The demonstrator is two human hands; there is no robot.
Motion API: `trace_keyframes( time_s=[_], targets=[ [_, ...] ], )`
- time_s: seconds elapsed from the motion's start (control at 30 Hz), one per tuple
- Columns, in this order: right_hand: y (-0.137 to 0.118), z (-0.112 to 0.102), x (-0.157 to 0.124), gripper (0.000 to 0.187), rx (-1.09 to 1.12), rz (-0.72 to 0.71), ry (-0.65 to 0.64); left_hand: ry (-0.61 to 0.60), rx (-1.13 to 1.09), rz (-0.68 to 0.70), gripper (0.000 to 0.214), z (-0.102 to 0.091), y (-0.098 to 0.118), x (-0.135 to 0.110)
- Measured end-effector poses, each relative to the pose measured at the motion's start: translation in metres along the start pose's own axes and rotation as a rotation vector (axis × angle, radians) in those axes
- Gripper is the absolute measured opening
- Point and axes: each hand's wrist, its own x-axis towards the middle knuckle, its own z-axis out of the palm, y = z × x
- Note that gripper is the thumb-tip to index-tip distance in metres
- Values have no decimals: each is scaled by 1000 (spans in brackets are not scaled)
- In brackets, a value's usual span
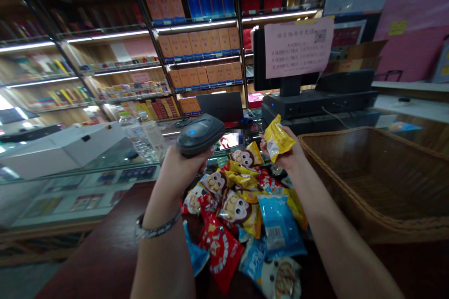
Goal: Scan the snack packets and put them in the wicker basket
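My left hand (178,168) is closed round the handle of a dark barcode scanner (201,134), which has a small blue light on top. In my right hand (289,152) is a yellow snack bag (277,139), held up above the pile. Between my arms lie several snack bags: a yellow and brown one with a monkey face (239,210), a red bag (220,250), and a blue bag (280,226) with its barcode facing up. A white and blue bag (277,275) lies nearest to me. My fingers partly hide behind what they hold.
A woven basket (351,135) stands at the right. Behind the pile are a monitor (259,60) with a paper sign and a laptop (220,106). Plastic bottles (135,138) and a white box (63,149) rest on the glass counter at left. Stocked shelves line the back.
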Motion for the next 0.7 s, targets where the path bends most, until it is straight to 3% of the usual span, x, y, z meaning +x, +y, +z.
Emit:
trace_keyframes(
  time_s=[0.1,0.23,0.3,0.43,0.7],
  targets=[
    [2,-5,6,24,-22,37,82,-29,4,18,27,5,0,1],
    [3,-9,9,48,-117,109,140,-59,8,45,24,9,0,3],
    [3,-8,10,42,-148,84,152,-62,21,49,26,10,-2,3],
    [5,-4,11,17,-238,-29,175,-67,-3,81,25,11,-6,4],
    [11,-5,15,16,-348,-406,97,-103,-5,30,17,16,8,-1]
  ],
)
